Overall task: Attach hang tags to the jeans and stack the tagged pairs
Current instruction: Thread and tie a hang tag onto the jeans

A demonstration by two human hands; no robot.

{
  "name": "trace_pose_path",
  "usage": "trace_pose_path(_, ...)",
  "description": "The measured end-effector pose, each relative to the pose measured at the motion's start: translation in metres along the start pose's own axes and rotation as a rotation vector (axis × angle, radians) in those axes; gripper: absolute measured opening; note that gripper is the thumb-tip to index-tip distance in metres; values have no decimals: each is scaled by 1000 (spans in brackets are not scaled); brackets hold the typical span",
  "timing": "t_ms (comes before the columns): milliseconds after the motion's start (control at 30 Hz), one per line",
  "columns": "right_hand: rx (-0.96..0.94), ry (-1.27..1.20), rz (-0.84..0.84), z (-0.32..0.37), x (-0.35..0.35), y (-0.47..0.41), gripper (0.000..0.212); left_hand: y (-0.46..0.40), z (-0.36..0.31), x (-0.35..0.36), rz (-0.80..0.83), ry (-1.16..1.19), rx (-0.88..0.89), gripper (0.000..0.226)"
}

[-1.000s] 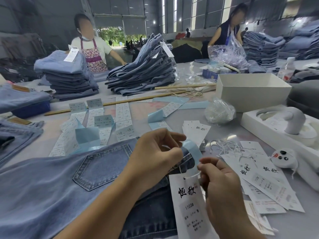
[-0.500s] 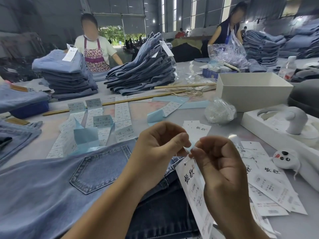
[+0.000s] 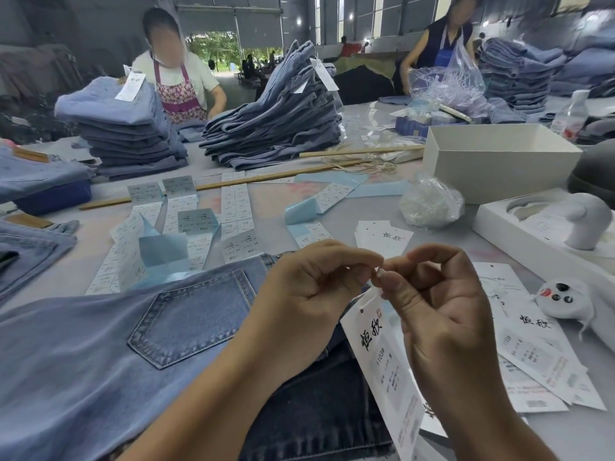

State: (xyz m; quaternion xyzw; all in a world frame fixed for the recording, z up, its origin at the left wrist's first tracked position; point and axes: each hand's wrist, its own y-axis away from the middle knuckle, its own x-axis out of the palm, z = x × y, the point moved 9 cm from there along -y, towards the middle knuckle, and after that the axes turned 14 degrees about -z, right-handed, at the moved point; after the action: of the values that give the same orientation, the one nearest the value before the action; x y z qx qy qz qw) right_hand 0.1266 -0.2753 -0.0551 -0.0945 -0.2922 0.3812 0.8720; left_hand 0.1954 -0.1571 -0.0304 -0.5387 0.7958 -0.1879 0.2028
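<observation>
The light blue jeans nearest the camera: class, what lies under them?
Under the light blue jeans a darker denim pair shows at the lower edge; the rest is covered.

Loose hang tags (image 3: 532, 344) are covering the bench (image 3: 582, 434) right of the light-wash jeans (image 3: 83, 361). Beyond the jeans, label strips (image 3: 234, 207) are lying flat, a wooden stick (image 3: 233, 183) is crossing behind them, and two jeans stacks (image 3: 276, 128) are walling off the far side.

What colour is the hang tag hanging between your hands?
White with black printed characters; the hang tag shows best in the head view.
</observation>
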Motion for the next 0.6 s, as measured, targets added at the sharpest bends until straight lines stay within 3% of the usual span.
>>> trace_pose_path(200, -39, 132, 54, 1, 0, -1, 27, -1, 3, -7, -43, 118, -61, 12)
trace_pose_path(367, -35, 185, 152, 0, 4, -5, 25, 1, 5, -7, 27, 122, -87, 9)
trace_pose_path(600, 265, -113, 197, -20, 6, -6, 40, 5, 4, 2, 137, -7, -19, 14)
